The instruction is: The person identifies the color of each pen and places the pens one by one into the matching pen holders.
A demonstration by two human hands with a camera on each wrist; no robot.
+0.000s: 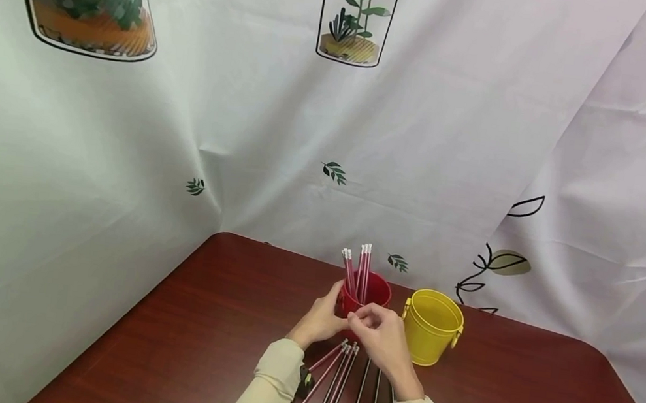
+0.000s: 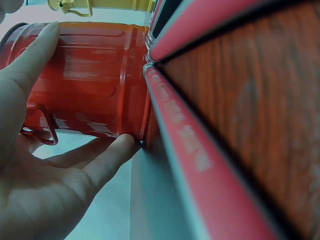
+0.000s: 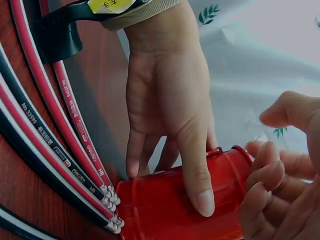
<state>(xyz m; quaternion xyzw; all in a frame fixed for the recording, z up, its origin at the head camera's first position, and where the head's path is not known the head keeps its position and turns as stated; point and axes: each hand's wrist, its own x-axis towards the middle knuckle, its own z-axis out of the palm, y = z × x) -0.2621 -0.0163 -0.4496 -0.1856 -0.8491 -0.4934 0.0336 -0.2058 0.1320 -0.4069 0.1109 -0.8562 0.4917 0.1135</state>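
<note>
A small red metal bucket stands on the table with several pink-striped pencils upright in it, eraser ends up. My left hand holds the bucket from the left; in the left wrist view its thumb lies along the red wall and its fingers reach round the lower side. Close to the rim is my right hand. The right wrist view shows its fingers loosely bent, the thumb apart and no object between them. Loose red-and-white and black-and-white striped pencils lie in front, eraser ends near the bucket's base.
To the right of the red bucket stands a yellow bucket with small side handles. The dark red-brown table ends at a white printed cloth behind. Both forearms reach over the loose pencils.
</note>
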